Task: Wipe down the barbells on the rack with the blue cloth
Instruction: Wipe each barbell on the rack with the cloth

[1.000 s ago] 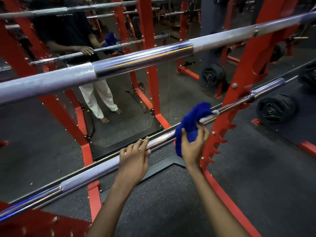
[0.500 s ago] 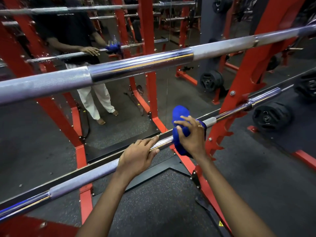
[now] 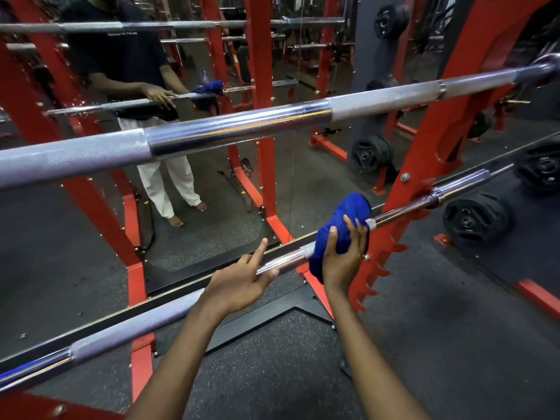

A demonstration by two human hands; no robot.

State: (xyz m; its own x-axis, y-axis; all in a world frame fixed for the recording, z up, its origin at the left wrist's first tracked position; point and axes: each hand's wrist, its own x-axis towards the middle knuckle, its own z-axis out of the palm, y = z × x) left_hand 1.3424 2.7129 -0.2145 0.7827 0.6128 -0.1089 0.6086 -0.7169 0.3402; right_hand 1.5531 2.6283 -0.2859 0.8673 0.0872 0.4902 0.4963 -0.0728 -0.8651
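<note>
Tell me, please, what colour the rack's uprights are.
Red, clearest in the head view on the right upright.

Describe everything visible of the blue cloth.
The blue cloth is deep blue, soft-looking fabric, bunched into a thick wad over the lower barbell, just left of the red rack upright. The right hand grips it from the near side, fingers curled round it; a fold hangs below the bar.
</note>
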